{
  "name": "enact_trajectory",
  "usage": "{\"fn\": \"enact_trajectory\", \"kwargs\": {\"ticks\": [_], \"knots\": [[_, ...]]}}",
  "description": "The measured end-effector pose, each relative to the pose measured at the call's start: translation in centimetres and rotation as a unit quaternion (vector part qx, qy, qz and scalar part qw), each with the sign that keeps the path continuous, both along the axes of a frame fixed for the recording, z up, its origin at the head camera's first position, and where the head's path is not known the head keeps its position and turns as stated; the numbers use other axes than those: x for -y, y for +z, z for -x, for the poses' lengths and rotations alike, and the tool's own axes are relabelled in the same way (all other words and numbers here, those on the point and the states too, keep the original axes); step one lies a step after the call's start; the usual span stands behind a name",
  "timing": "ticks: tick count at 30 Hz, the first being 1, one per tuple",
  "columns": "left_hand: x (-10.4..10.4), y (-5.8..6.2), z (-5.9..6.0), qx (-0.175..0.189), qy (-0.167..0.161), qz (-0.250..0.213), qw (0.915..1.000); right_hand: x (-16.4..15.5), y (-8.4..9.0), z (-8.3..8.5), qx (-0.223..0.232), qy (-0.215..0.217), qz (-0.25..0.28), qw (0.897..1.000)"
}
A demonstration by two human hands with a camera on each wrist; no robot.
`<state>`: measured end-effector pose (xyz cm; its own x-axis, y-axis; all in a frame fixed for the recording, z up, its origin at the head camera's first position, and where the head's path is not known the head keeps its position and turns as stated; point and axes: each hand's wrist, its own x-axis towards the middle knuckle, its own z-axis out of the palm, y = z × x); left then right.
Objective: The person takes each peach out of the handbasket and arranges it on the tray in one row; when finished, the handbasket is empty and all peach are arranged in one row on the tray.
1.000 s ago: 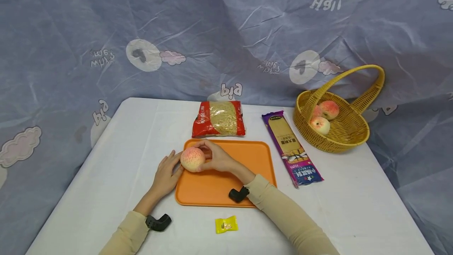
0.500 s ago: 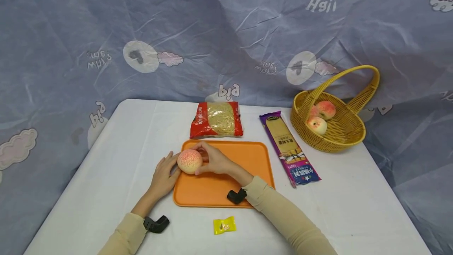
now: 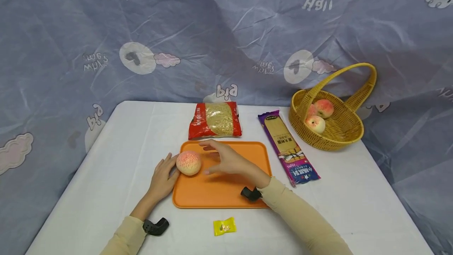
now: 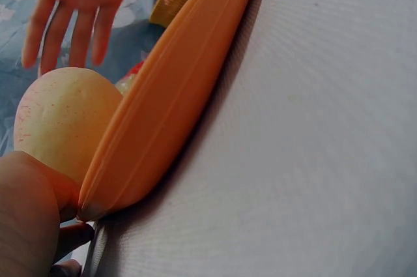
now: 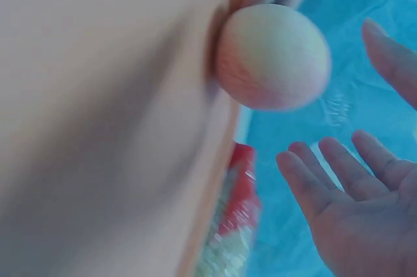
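Observation:
A pink-and-cream peach (image 3: 189, 163) rests at the left side of the orange tray (image 3: 226, 198). My left hand (image 3: 163, 178) lies along the tray's left edge, fingers extended, right beside the peach. In the left wrist view its thumb (image 4: 32, 189) overlaps the lower side of the peach (image 4: 65, 117) at the tray rim. Over the tray, my right hand (image 3: 228, 159) has its fingers and thumb spread, apart from the peach, holding nothing. The right wrist view shows that open palm (image 5: 368, 215) facing the peach (image 5: 273, 58) across a gap.
Behind the tray lies a red bag of noodles (image 3: 216, 120). A purple pasta packet (image 3: 288, 146) lies to the right, beside a yellow wicker basket (image 3: 341, 129) holding several peaches (image 3: 315, 124). A small yellow wrapped candy (image 3: 224, 226) sits in front of the tray.
My right hand has let go of the peach and drawn back to the right, its fingers spreading. The peach stays at the tray's left side; my left hand has barely moved.

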<state>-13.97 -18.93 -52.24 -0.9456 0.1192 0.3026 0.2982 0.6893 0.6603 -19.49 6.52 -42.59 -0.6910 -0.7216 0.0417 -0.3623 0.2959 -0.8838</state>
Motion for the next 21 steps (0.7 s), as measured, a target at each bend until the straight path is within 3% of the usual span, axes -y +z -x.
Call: {"fn": "enact_trajectory", "kwargs": {"ticks": [7,13,16,21], "knots": [[0.0,0.2,0.0,0.009,0.0,0.004,1.0,-6.8,2.1,-1.4,-0.023,-0.019,0.03,0.999],[0.1,0.4,-0.1,0.018,-0.001,0.002,0.9998,-14.5,4.1,-0.5,-0.079,-0.118,0.052,0.989],[0.0,0.4,-0.1,0.018,0.001,0.004,0.9998,-18.5,5.5,0.7,-0.11,-0.185,0.087,0.973],[-0.1,0.3,0.0,0.015,0.002,0.006,0.9999,-24.8,6.2,3.1,-0.129,-0.314,0.135,0.931]]}}
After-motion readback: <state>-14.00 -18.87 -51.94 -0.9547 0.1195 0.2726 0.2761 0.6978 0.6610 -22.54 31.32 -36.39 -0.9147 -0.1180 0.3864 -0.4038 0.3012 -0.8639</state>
